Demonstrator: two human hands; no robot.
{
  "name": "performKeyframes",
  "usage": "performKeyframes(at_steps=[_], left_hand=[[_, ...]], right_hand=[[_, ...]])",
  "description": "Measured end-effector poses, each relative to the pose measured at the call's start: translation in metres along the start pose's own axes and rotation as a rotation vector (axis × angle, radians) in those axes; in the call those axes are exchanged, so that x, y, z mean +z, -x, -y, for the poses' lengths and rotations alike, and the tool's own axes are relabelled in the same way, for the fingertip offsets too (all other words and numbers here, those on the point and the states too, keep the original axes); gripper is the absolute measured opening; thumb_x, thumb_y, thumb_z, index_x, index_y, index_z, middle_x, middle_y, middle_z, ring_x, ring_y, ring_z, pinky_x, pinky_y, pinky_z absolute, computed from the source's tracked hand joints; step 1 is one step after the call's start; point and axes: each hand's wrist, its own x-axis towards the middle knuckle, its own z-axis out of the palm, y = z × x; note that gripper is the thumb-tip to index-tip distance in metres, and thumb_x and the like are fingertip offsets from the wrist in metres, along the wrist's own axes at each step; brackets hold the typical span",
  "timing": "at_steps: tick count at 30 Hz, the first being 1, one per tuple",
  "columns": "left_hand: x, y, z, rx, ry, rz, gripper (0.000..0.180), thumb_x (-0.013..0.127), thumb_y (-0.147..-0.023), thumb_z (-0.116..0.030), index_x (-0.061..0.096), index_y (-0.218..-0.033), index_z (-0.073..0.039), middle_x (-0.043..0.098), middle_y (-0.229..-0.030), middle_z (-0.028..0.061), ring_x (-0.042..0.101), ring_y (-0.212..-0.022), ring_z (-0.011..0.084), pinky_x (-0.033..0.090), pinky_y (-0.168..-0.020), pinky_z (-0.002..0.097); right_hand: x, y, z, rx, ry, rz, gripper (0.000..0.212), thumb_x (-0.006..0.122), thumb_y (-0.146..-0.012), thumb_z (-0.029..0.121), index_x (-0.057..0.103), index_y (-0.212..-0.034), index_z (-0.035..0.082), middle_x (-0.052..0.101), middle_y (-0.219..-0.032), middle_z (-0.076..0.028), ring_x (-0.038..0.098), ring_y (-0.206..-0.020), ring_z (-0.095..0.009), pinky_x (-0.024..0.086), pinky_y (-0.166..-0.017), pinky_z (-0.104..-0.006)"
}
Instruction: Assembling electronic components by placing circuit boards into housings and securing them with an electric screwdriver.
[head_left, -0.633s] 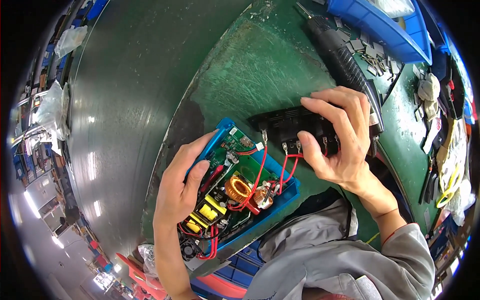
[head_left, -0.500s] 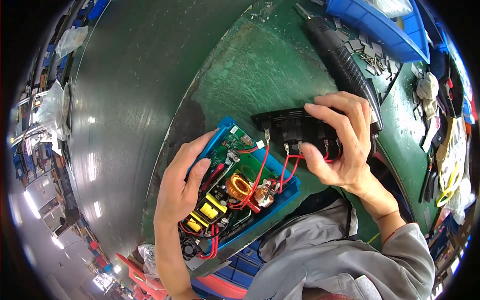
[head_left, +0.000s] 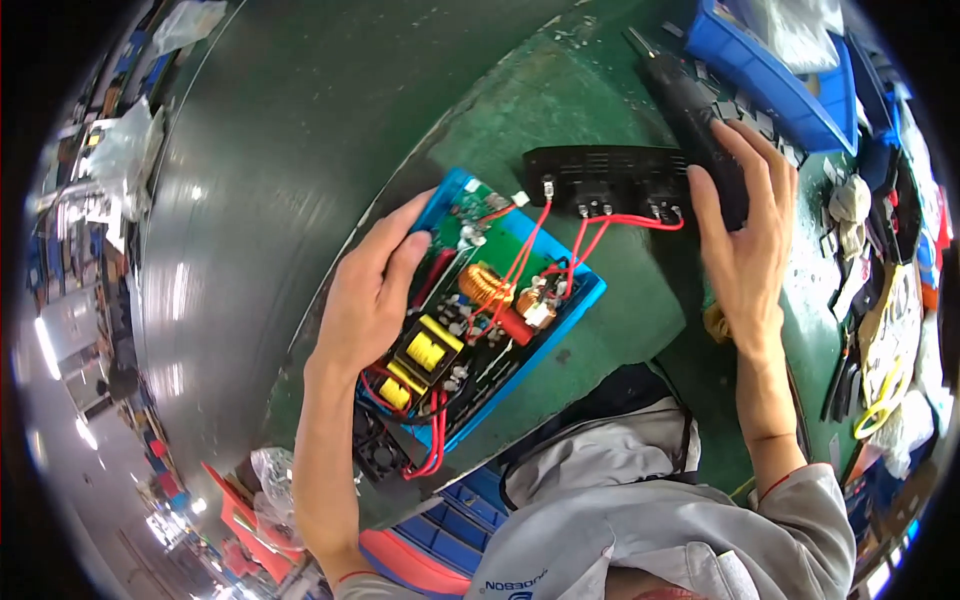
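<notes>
Blue case (head_left: 588,294): circuit board (head_left: 500,230), coils (head_left: 485,285) inside | left grip (head_left: 365,290): grasping case | right grip (head_left: 750,235): at driver (head_left: 680,95), hold unclear

Grey garment (head_left: 590,525), lower centre of the frame: one line of dark blue capital lettering (head_left: 516,581), upside down, with a rounded blue emblem (head_left: 520,596) below it, partly cut by the lower edge. Green circuit board (head_left: 510,228), centre of the frame: small pale marking near its upper end, too small to read
</notes>
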Motion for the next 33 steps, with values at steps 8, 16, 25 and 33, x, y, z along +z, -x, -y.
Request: performKeyframes(at_steps=[8, 16, 25, 33], left_hand=[[0.001, 0.027, -0.027, 0.100, -0.278, -0.163, 0.032, 0.057, -0.104, -0.017, 0.060, -0.134, -0.005, 0.066, -0.127, 0.0172, 0.063, -0.117, 0.0378, 0.050, -0.099, 0.0419], [0.026, 0.127, -0.081, 0.173, -0.517, -0.375, 0.021, 0.077, -0.085, -0.007, 0.071, -0.105, -0.006, 0.072, -0.098, 0.0081, 0.067, -0.084, 0.0271, 0.052, -0.075, 0.0390], [0.051, 0.190, -0.062, 0.029, -0.897, -0.410, 0.027, 0.080, -0.081, -0.016, 0.070, -0.105, -0.010, 0.064, -0.130, 0.0127, 0.060, -0.120, 0.0318, 0.047, -0.096, 0.0470], [0.070, 0.180, -0.041, 0.112, -0.584, -0.419, 0.017, 0.077, -0.086, -0.012, 0.068, -0.099, -0.006, 0.066, -0.124, 0.0085, 0.065, -0.106, 0.0306, 0.049, -0.088, 0.0436]], right_hand=[[-0.016, 0.006, -0.022, 0.114, -0.018, 0.299, 0.056, 0.073, -0.091, 0.012, 0.056, -0.144, 0.013, 0.062, -0.128, -0.019, 0.062, -0.116, -0.037, 0.051, -0.098, -0.0419], [-0.057, 0.076, -0.007, 0.362, -0.216, 0.131, 0.058, 0.079, -0.086, 0.010, 0.060, -0.141, 0.008, 0.064, -0.122, -0.011, 0.062, -0.112, -0.022, 0.049, -0.097, -0.0358], [-0.093, 0.201, 0.011, 1.068, -1.162, 0.684, 0.090, 0.074, -0.084, 0.049, 0.040, -0.147, -0.005, 0.065, -0.085, -0.011, 0.059, -0.060, -0.016, 0.046, -0.054, -0.0267], [-0.092, 0.223, 0.032, 0.821, -0.960, 1.081, 0.065, 0.084, -0.077, 0.021, 0.055, -0.131, 0.000, 0.064, -0.090, -0.003, 0.058, -0.076, -0.009, 0.046, -0.069, -0.0253]])
